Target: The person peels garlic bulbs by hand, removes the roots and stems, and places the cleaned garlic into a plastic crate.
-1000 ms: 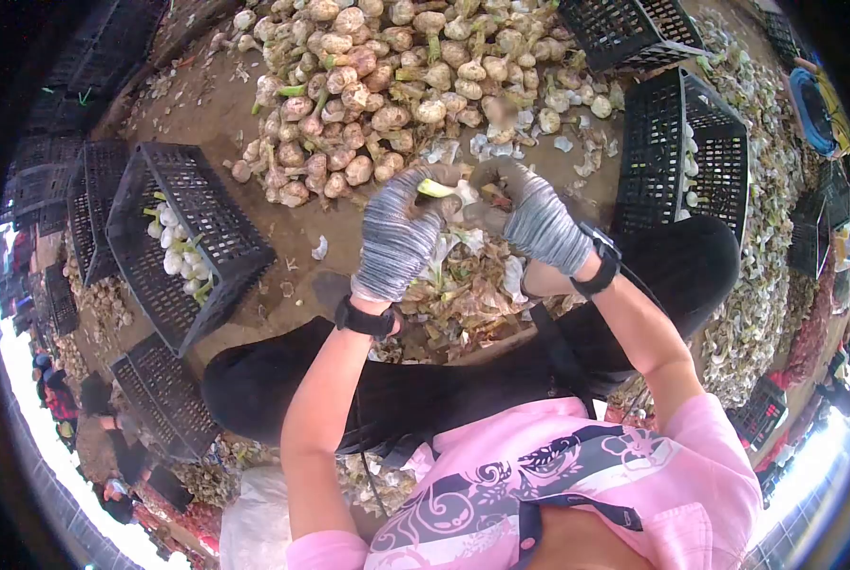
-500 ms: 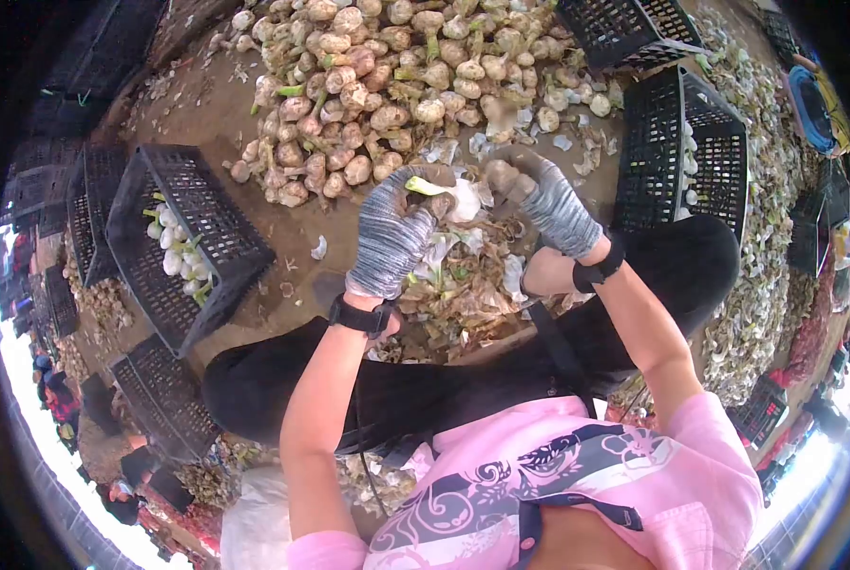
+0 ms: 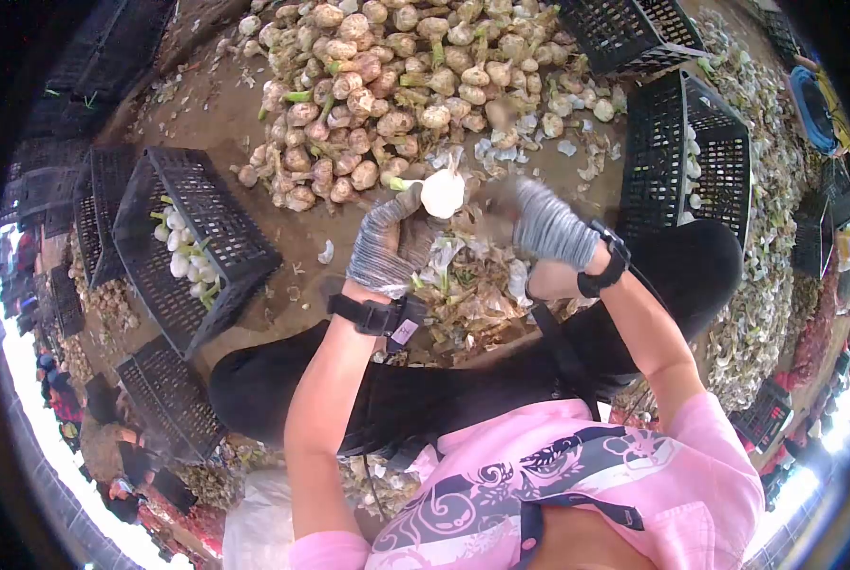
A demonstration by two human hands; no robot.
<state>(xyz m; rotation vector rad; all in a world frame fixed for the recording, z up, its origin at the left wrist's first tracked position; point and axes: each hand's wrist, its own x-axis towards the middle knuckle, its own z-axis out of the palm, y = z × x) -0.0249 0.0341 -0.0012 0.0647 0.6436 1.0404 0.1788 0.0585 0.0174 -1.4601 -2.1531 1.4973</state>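
In a grey knit glove, my left hand (image 3: 389, 242) is closed around a white garlic bulb (image 3: 442, 195). Its short green stem points left, and a strip of dry skin sticks up from its top. My right hand (image 3: 544, 223), gloved too, is just right of the bulb and apart from it. Motion smears its fingers, so I cannot see whether they hold anything. Below both hands lies a heap of torn garlic skins (image 3: 477, 299). Beyond them spreads a large pile of unpeeled garlic (image 3: 358, 104) with brownish skins.
A black crate (image 3: 230, 228) with several white bulbs tilts at the left. Another black crate (image 3: 655, 161) at the right also has white bulbs, with a further crate (image 3: 624, 38) behind it. Loose skins (image 3: 738, 313) cover the ground at far right. People sit at the far left edge.
The bulb has turned so its round white side faces up, and loose skin now stands from it. My right hand has drawn slightly down and is more blurred.
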